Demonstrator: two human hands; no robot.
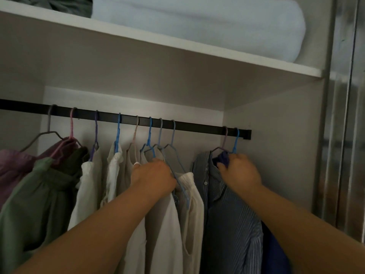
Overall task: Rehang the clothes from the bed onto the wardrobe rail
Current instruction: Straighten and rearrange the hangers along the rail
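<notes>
A black wardrobe rail runs across the view with several hangers hooked on it. My left hand grips the cream garments hanging mid-rail, just under their blue hangers. My right hand is closed on the neck of a dark blue garment that hangs from a blue hanger at the rail's right end. A blue striped shirt hangs just left of it on a purple hanger. The bed is out of view.
Mauve, green and white clothes fill the rail's left part. A white shelf above holds a pale folded quilt. The wardrobe's side wall stands close on the right, with a shiny door frame beyond. A bare stretch of rail separates the cream garments and the striped shirt.
</notes>
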